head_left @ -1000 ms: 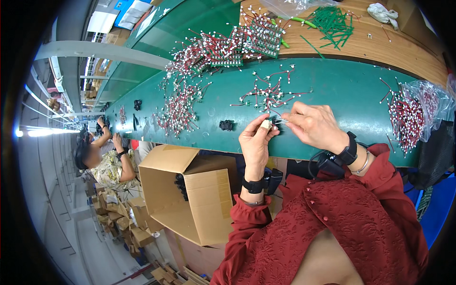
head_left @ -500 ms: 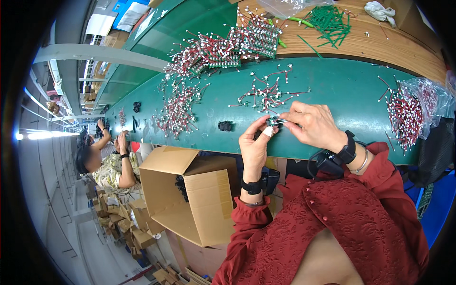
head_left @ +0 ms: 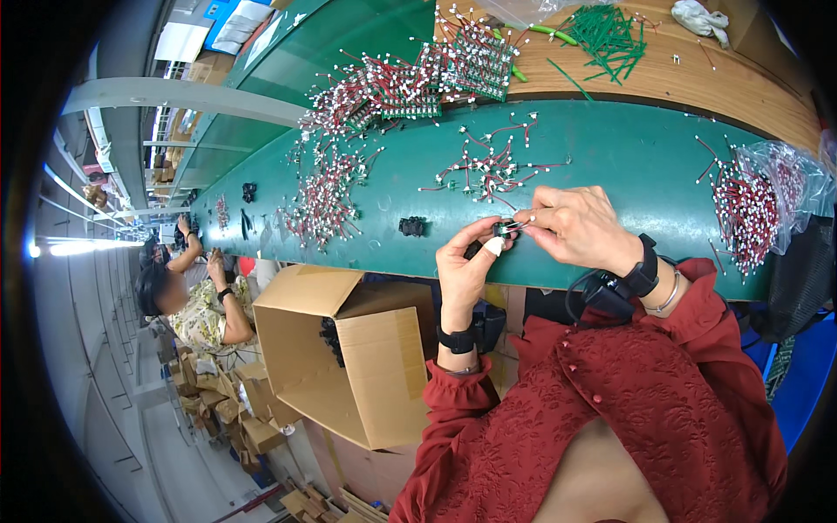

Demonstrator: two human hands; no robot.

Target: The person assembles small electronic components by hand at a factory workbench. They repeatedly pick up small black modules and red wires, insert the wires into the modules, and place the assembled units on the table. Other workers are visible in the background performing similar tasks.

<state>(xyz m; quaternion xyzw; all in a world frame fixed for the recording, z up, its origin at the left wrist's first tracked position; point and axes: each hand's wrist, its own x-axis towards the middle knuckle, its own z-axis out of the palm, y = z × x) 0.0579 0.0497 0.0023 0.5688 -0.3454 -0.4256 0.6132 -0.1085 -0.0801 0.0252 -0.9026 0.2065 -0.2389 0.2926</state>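
Dark red textured blouse (head_left: 628,375): nearest of all, its sleeves reaching toward black wristbands (head_left: 643,272); hours below are read around the meeting hands, 12 o'clock pointing away across the bench.
Left hand (head_left: 466,261): pinching a small black-and-green part (head_left: 501,230) between thumb and fingers, a white cover (head_left: 494,246) on the thumb.
Right hand (head_left: 577,228): fingers closed on a thin silver-coloured tool (head_left: 520,224), its tip at the part; whether it touches, I cannot tell from here.
Small part: held up over the near edge of a long green worktop (head_left: 645,174).
Open brown cardboard box (head_left: 384,375): at 8 o'clock, below the worktop, dark pieces (head_left: 332,342) inside.
Black lumpy piece (head_left: 411,227): on the worktop at 9 o'clock, near the left hand.
Small scatter of red wires with white ends (head_left: 493,170): just past the fingers, at 12 o'clock.
Wider heap of red-and-white wires (head_left: 331,200): between 9 and 10 o'clock.
Clear plastic bag (head_left: 806,187): at 3 o'clock, beside more red wiring (head_left: 743,218).
Stacked green circuit boards (head_left: 417,106): at 11 o'clock, bristling with wires.
Thin green strips (head_left: 602,44): at 1 o'clock, on a wood-grain tabletop (head_left: 671,78).
Co-worker in a patterned top (head_left: 202,321): farthest off, between 8 and 9 o'clock, arms raised toward the worktop.
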